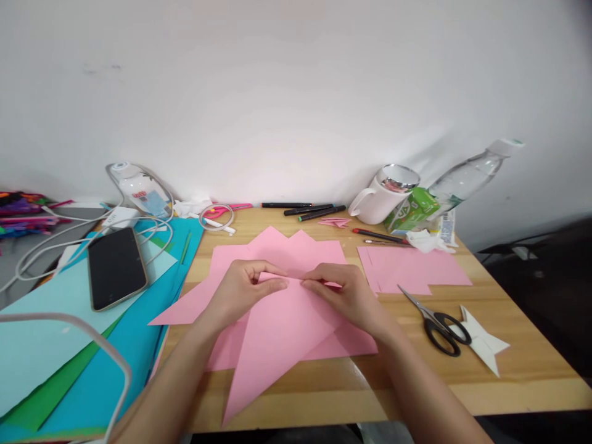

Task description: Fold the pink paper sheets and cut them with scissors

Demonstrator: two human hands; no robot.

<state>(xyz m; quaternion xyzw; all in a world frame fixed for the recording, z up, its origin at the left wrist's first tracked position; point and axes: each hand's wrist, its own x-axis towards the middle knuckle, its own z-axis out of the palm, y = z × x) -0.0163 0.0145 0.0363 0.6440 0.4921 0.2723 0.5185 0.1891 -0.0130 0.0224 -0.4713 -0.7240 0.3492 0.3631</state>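
My left hand (245, 287) and my right hand (340, 288) meet over a folded pink paper sheet (277, 333) in the middle of the wooden table (509, 370). Both hands pinch the sheet's upper folded edge, thumbs and fingertips pressed together on it. The sheet runs down to a long point near the table's front edge. More pink sheets (296, 246) lie under it, with corners fanned out toward the wall.
Black scissors (437, 320) and a white folded paper shape (483, 342) lie at right, beside a pink stack (411, 268). A white mug (383, 194), green carton (411, 209), bottle (467, 176) and markers (314, 211) line the wall. A phone (115, 266) rests on blue paper (97, 376).
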